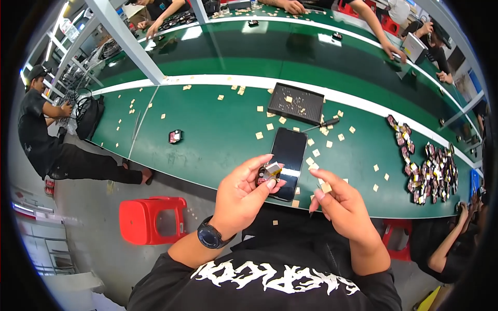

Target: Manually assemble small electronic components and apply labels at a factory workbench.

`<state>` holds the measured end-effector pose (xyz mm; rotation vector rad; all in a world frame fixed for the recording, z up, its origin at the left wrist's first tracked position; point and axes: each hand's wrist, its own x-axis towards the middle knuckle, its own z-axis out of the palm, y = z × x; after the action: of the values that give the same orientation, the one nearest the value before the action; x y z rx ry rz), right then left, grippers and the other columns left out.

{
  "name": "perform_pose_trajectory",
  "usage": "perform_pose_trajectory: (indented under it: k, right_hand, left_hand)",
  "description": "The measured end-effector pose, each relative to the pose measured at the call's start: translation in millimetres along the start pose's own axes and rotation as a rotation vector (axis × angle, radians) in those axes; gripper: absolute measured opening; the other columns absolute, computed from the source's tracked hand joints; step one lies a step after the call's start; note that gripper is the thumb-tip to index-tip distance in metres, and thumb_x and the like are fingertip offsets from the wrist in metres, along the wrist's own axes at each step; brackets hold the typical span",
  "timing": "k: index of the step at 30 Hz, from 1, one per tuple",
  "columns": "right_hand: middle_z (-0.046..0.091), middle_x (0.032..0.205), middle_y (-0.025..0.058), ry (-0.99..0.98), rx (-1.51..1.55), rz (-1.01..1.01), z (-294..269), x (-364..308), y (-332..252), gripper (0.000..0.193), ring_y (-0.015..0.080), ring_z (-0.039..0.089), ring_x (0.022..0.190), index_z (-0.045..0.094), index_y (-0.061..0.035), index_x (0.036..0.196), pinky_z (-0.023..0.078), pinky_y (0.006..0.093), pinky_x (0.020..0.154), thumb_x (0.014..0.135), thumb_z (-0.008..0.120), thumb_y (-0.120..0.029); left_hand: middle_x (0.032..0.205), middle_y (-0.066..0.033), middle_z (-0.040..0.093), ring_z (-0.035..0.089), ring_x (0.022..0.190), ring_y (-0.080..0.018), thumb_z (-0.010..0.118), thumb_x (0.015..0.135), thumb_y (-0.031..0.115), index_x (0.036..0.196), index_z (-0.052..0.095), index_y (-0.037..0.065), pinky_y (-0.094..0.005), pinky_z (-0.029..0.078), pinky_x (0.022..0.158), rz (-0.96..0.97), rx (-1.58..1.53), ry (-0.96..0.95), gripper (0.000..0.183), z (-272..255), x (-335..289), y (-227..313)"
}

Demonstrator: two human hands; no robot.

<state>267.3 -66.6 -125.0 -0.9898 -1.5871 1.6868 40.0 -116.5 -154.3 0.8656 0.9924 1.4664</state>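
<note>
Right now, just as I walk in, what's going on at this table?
A person's left grip holds a small dark gadget, while the right grip pinches a pale square piece. On the green table in front lie a black phone-like slab, a black tray and a screwdriver. Similar-looking gadgets are heaped off to the right.

Green worktables (212,129) (co-workers (39,124) alongside) show an assembly workshop.
</note>
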Motion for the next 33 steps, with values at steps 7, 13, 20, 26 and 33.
perform_pose_trajectory:
  k: [7, 13, 20, 26, 33]
  right_hand:
    - [0.066, 0.090, 0.0059, -0.098, 0.008, 0.110, 0, -3, 9, 0.022, 0.0091, 0.061, 0.075, 0.060, -0.0006, 0.123, 0.048, 0.0257, 0.068, 0.103, 0.054, -0.008]
    - [0.067, 0.094, 0.0073, -0.063, -0.052, -0.017, 16, 1, 3, 0.010, 0.0107, 0.064, 0.081, 0.059, 0.0016, 0.105, 0.051, 0.0267, 0.071, 0.102, 0.055, -0.007]
    - [0.068, 0.088, 0.0055, 0.061, 0.023, -0.016, 17, 3, 13, 0.008, 0.0124, 0.065, 0.078, 0.058, 0.0036, 0.101, 0.052, 0.0284, 0.070, 0.099, 0.058, -0.004]
    - [0.068, 0.084, 0.0066, -0.046, -0.029, 0.100, 15, 5, 5, 0.013, 0.0099, 0.063, 0.069, 0.057, 0.0011, 0.105, 0.050, 0.0250, 0.061, 0.098, 0.063, -0.008]
    - [0.071, 0.082, 0.0067, -0.046, 0.138, 0.267, 21, 7, 10, 0.014, 0.0079, 0.063, 0.063, 0.054, -0.0020, 0.100, 0.049, 0.0226, 0.053, 0.098, 0.066, -0.010]
  left_hand:
    - [0.130, -0.0242, 0.061, 0.065, 0.114, -0.0257, 0.058, 0.096, -0.009, 0.134, 0.052, -0.007, -0.0373, 0.058, 0.096, 0.029, 0.141, -0.008, 0.039, -4, -5, -11]
    - [0.134, -0.0214, 0.059, 0.063, 0.117, -0.0237, 0.056, 0.097, -0.009, 0.137, 0.051, -0.006, -0.0374, 0.057, 0.098, 0.106, 0.392, -0.121, 0.040, -4, -6, -7]
    - [0.130, -0.0166, 0.064, 0.063, 0.109, -0.0137, 0.050, 0.101, 0.001, 0.138, 0.053, -0.002, -0.0262, 0.051, 0.090, -0.060, 0.249, -0.152, 0.037, 3, -4, 3]
    - [0.124, -0.0156, 0.067, 0.063, 0.107, -0.0134, 0.049, 0.101, 0.001, 0.137, 0.054, -0.002, -0.0251, 0.050, 0.088, -0.021, 0.375, -0.125, 0.036, 7, -4, -3]
    - [0.121, -0.0154, 0.068, 0.065, 0.105, -0.0154, 0.046, 0.099, -0.001, 0.133, 0.057, -0.004, -0.0278, 0.051, 0.088, 0.143, 0.592, -0.148, 0.036, 8, -6, -7]
